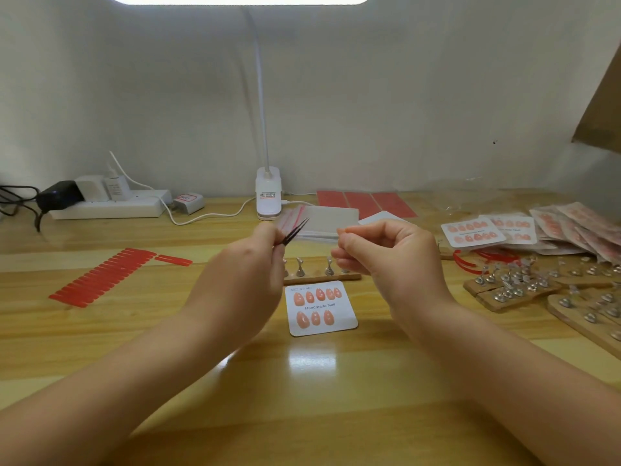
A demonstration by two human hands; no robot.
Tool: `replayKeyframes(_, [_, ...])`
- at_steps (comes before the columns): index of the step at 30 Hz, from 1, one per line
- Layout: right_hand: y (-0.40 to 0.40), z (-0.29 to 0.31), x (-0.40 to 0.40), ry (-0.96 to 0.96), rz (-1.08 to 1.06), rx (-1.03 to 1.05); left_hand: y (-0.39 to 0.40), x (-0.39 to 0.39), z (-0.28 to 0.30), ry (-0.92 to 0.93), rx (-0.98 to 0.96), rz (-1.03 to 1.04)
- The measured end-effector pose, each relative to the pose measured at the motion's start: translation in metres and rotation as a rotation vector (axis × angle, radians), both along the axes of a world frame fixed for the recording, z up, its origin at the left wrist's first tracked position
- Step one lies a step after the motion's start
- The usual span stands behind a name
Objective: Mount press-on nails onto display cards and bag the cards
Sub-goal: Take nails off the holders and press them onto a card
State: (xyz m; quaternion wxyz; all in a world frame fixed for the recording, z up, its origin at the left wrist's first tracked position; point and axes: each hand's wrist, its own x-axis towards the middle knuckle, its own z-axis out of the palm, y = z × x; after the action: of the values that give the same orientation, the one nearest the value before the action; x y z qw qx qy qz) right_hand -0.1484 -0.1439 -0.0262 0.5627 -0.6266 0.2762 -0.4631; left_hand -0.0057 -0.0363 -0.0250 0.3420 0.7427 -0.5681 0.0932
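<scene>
Card (322,307) lies on the table (336,381) below both raised hands; left hand (258,250) grips tweezers (294,233), right hand (379,250) is curled, its contents hidden.

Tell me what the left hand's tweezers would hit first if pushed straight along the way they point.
The left hand aims the tweezers up, right and away. First in that line is probably the stack of cards by the lamp clamp; depth is unclear.

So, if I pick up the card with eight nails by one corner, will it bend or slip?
The card looks thin and lies flat on the table, so it is probably light and may flex a little. The tabletop reflects the lamp, so the card may slide when pushed. Only eight nails are on it, so they probably add little weight.
</scene>
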Motion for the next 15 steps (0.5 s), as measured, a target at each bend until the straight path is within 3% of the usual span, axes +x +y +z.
replayKeyframes(7, [0.001,-0.001,0.001,-0.004,0.005,0.013,0.005,-0.013,-0.001,-0.013,-0.004,-0.134])
replayKeyframes(15, [0.003,-0.002,0.001,-0.003,0.020,-0.011,0.004,-0.012,-0.002,-0.020,-0.011,-0.127])
